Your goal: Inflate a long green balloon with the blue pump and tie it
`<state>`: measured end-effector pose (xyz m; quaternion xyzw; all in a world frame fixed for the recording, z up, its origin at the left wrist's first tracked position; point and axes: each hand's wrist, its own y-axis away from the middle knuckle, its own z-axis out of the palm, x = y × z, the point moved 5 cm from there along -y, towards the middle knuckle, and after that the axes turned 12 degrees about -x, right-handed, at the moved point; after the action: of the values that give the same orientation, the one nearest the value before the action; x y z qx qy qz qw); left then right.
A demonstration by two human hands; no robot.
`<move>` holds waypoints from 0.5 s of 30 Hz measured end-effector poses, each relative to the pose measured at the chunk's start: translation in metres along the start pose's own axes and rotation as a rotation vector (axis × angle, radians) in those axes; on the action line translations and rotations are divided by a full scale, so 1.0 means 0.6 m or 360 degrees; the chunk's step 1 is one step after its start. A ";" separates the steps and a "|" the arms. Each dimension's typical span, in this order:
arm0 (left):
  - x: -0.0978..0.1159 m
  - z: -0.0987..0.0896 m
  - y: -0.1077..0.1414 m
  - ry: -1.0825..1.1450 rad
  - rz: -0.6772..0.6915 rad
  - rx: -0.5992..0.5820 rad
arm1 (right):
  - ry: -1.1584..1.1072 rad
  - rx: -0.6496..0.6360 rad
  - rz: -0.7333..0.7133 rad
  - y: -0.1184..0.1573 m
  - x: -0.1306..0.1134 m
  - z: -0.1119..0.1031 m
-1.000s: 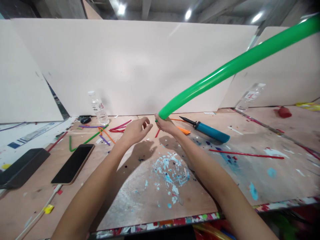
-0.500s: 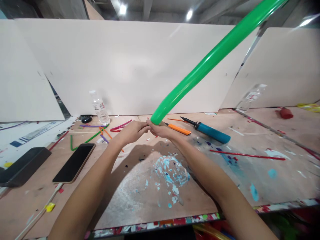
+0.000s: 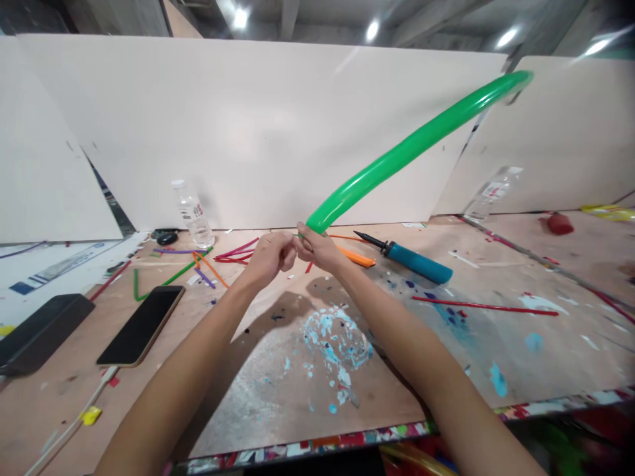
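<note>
Both hands meet above table [image 3: 278, 390] centre. R. hand [image 3: 317, 248] is closed round the lower end of the long green balloon [image 3: 397, 158], which rises up and to the right. L. hand [image 3: 268, 254], fingers curled, pinches at the same end, touching R. Blue pump [image 3: 417, 261] lies near, to the right; phone [image 3: 141, 324] at left.

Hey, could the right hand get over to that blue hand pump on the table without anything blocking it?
Probably yes. The blue hand pump lies in the open just right of the right hand, with only bare wooden table between. But that hand is pinching the end of the long green balloon, so it isn't free.
</note>
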<state>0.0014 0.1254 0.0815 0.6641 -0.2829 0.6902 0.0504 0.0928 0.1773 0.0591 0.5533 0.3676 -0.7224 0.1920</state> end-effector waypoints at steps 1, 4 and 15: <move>-0.006 -0.004 -0.005 0.0290 0.0002 0.0101 | 0.0042 0.0055 -0.0016 -0.001 0.003 0.006; -0.025 -0.012 -0.014 0.0713 -0.0062 0.0361 | 0.0302 0.0397 -0.0091 0.002 0.012 0.014; 0.000 -0.018 0.005 -0.1856 -0.0043 0.0560 | 0.0782 0.0717 -0.0063 0.012 0.002 -0.011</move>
<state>-0.0097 0.1281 0.0808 0.9345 -0.1373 0.2485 -0.2146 0.1015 0.1778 0.0549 0.7323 0.2447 -0.6340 -0.0435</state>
